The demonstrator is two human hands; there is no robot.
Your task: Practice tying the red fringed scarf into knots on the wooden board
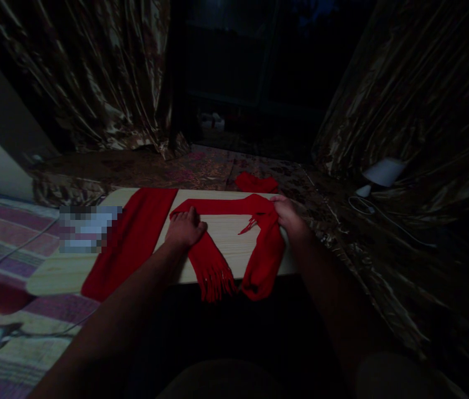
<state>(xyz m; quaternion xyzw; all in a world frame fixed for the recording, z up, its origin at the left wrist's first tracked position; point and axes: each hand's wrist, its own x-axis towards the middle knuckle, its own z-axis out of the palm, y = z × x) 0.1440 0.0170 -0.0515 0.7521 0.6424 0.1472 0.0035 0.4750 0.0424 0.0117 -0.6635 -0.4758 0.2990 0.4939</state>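
Observation:
A red fringed scarf lies bent over a pale wooden board, with one strip running across and both sides coming down toward me. At its left bend, my left hand presses on the cloth, fingers closed over it. Below that hand, a fringed end hangs over the board's near edge. My right hand pinches the scarf at the right bend, near the board's right end. From there a looped length drops to the near edge, and a small fringe shows beside it.
A wide red cloth lies across the left of the wooden board, beside a blurred-out item. More red fabric sits beyond the far edge. A striped bedspread with cables is left; a small lamp stands right.

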